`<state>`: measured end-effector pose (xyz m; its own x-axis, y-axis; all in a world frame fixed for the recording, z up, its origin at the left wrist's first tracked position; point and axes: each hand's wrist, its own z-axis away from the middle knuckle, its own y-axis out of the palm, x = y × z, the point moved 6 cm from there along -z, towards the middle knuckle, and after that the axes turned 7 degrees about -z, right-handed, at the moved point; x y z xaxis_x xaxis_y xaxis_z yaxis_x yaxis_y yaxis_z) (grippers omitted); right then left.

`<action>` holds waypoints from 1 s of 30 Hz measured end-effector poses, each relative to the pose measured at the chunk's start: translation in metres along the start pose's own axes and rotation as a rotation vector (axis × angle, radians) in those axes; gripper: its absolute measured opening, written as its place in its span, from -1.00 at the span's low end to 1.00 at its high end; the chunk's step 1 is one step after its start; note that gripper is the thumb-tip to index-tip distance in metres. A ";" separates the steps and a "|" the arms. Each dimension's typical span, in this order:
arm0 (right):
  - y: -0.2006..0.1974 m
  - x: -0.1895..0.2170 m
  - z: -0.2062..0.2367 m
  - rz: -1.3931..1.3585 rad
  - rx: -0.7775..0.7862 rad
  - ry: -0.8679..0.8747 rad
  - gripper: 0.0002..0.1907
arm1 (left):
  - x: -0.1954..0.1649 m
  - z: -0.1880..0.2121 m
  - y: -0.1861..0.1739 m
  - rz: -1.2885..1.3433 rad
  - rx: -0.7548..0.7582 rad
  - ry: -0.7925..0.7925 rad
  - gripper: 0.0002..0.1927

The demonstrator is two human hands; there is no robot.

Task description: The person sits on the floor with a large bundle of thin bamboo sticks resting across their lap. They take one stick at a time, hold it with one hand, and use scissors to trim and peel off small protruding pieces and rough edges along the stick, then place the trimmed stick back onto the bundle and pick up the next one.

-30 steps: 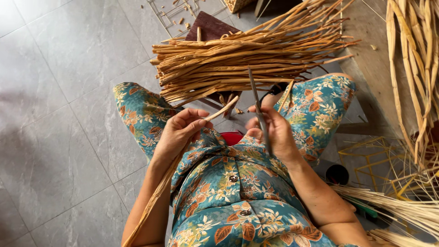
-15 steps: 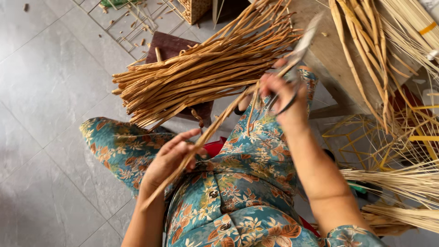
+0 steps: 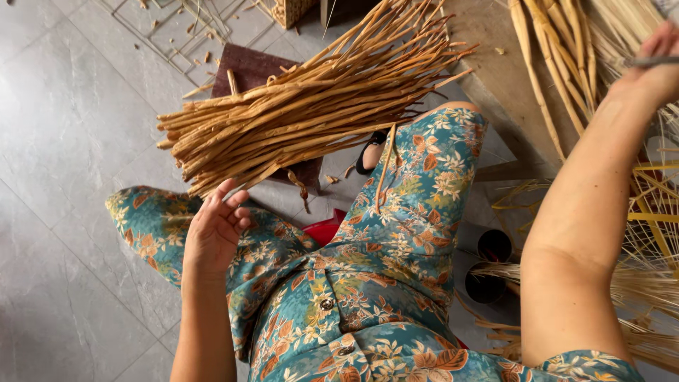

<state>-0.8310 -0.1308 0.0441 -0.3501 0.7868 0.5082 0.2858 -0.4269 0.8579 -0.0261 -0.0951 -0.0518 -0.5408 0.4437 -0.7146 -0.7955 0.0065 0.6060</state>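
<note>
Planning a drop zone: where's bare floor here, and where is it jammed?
Free: the grey tile floor left of the reed bundle and the left hand, and below the left knee. Crowded: the top edge with scraps and a wire frame, and the right side, where the right hand reaches among loose reeds.

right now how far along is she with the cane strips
Done: one short strip lies on her knee. In hand: the left hand is open and empty beside the bundle of strips; the right hand reaches to the picture's upper right with a thin grey tool, mostly out of view. Left: the bundle looks large and untouched.
</note>
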 end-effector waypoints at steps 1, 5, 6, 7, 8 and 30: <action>-0.014 0.004 0.006 0.049 -0.063 -0.045 -0.71 | 0.001 -0.002 -0.002 -0.053 -0.031 -0.009 -0.53; -0.059 -0.006 0.047 0.119 -0.168 -0.064 -0.73 | -0.002 -0.011 -0.010 -0.319 -0.171 -0.016 -0.61; -0.066 -0.011 0.059 0.170 -0.163 -0.033 -0.70 | -0.005 -0.016 -0.009 -0.405 -0.195 -0.002 -0.63; -0.068 -0.018 0.069 0.154 -0.126 -0.009 -0.72 | -0.010 -0.022 -0.008 -0.491 -0.216 0.012 -0.65; -0.069 -0.025 0.080 0.152 -0.100 0.016 -0.77 | -0.019 -0.030 -0.006 -0.680 -0.262 0.098 -0.68; 0.028 -0.197 0.386 0.911 0.752 0.502 -0.63 | -0.024 -0.220 0.091 -2.161 -0.316 0.598 -0.74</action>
<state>-0.4092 -0.1256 -0.0606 -0.0125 0.0213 0.9997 0.9717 -0.2355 0.0172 -0.1463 -0.3023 -0.0564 0.9643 -0.2614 -0.0417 -0.0888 -0.1712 -0.9812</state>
